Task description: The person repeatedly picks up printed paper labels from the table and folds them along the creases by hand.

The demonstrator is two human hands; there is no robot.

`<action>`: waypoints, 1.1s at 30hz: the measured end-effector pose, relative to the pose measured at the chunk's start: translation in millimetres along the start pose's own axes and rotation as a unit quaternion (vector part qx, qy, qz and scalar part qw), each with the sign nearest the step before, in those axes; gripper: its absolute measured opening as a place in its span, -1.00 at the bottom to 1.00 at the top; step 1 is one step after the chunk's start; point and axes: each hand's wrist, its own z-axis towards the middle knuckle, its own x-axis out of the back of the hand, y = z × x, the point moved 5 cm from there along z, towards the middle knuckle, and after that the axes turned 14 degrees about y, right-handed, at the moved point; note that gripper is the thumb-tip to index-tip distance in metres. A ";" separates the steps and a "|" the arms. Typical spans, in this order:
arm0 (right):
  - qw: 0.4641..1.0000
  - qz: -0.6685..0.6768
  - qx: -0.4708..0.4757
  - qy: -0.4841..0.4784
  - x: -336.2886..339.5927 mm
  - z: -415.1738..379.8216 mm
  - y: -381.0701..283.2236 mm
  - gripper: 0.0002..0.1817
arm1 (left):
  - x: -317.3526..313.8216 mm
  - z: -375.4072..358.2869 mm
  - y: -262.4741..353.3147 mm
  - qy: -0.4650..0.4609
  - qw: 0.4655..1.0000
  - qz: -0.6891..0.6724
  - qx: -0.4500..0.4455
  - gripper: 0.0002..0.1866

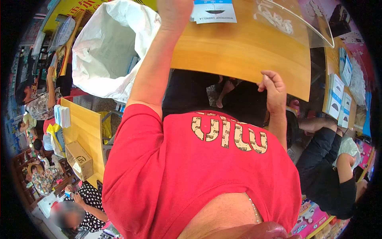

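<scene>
My left hand [174,15] reaches over the wooden table to the top edge of the view, its fingers cut off by the frame. Right beside it lies a white and blue box [215,12] printed "WINDPROOF UMBRELLA" with a dark umbrella picture, upside down from here. My right hand [273,89] is at the near edge of the table [238,51], fingers curled in and thumb close to the index finger, with nothing visible in them. Left of my left forearm stands a big white woven sack [99,51], its mouth wide, with some boxes partly visible inside.
A clear plastic bin [304,24] with small white pieces sits at the table's far right. More umbrella boxes [336,93] are stacked on a side table at right, beside a seated person [324,159]. At left are a cardboard box [78,160], a stack of boxes [62,116] and several people.
</scene>
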 end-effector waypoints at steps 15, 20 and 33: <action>0.996 -0.043 0.044 -0.063 -59.3 20.8 30.3 -0.82 | -22.4 -201.7 -66.0 -0.340 0.703 -0.324 0.534 -0.76; 0.981 -0.131 0.116 -0.083 -62.7 16.9 25.1 -0.84 | -24.5 -204.0 -74.6 -0.339 0.704 -0.317 0.538 -0.76; 0.850 -0.394 0.327 -0.126 -94.4 -2.7 -4.2 -0.82 | -14.5 -195.1 -56.0 -0.343 0.838 -0.229 0.357 -0.78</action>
